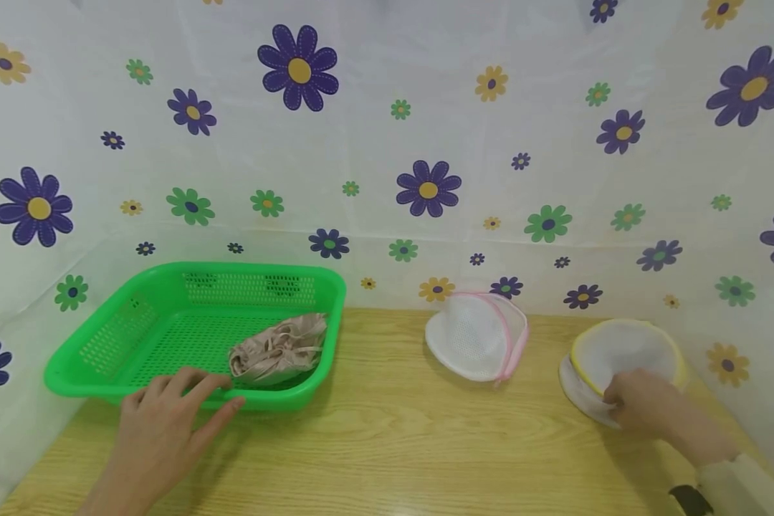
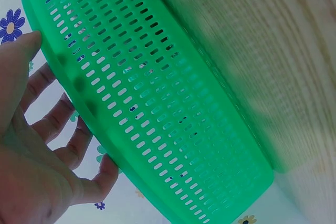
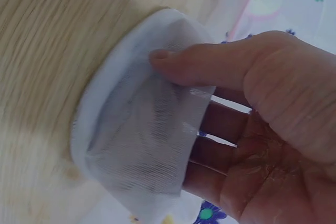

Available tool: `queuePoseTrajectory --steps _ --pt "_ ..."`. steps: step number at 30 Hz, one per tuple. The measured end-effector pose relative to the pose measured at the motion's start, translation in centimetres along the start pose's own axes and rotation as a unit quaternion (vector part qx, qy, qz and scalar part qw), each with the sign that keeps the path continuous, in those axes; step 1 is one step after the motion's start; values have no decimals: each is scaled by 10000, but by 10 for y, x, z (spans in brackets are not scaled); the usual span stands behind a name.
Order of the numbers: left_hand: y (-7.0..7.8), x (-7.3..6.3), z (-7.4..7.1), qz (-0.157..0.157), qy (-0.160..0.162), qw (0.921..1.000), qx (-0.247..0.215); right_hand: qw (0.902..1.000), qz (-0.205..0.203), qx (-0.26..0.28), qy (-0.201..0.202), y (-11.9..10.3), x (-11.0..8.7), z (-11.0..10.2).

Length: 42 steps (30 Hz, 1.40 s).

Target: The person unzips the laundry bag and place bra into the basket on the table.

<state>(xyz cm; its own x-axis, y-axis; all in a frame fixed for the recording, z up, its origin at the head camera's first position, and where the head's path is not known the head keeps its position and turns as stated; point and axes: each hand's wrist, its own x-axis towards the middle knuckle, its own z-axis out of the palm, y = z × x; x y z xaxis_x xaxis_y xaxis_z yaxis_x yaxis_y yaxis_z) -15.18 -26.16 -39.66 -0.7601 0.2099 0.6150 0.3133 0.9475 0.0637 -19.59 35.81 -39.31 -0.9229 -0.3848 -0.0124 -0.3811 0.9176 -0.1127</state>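
Basket [image 1: 277, 399], green, touched by relaxed left hand [image 1: 164, 430]; beige cloth [image 1: 280, 349] inside; right of it, pink-trimmed mesh bag [image 1: 467, 340]; beyond, yellow-trimmed mesh bag [image 1: 628, 351] pinched in right hand [image 1: 648, 410].

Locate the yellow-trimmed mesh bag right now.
In the head view, the yellow-trimmed mesh bag is at the right side of the wood-grain tabletop, pinched by the right hand, with the pink-trimmed mesh bag to its left.
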Motion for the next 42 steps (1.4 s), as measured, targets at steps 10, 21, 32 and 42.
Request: queuePoseTrajectory --steps 10,21,32,42 --pt "0 1 0 -6 -85 10000 3 9976 -668 79 145 -24 -1 3" --pt "0 1 1 34 -4 10000 20 9875 -1414 640 257 -51 8 5" --pt "0 0 0 -40 -74 10000 8 9551 -2488 1556 419 -69 15 12" --pt "1 1 -1 -41 -95 9999 12 9595 -2282 1647 120 -101 20 13"
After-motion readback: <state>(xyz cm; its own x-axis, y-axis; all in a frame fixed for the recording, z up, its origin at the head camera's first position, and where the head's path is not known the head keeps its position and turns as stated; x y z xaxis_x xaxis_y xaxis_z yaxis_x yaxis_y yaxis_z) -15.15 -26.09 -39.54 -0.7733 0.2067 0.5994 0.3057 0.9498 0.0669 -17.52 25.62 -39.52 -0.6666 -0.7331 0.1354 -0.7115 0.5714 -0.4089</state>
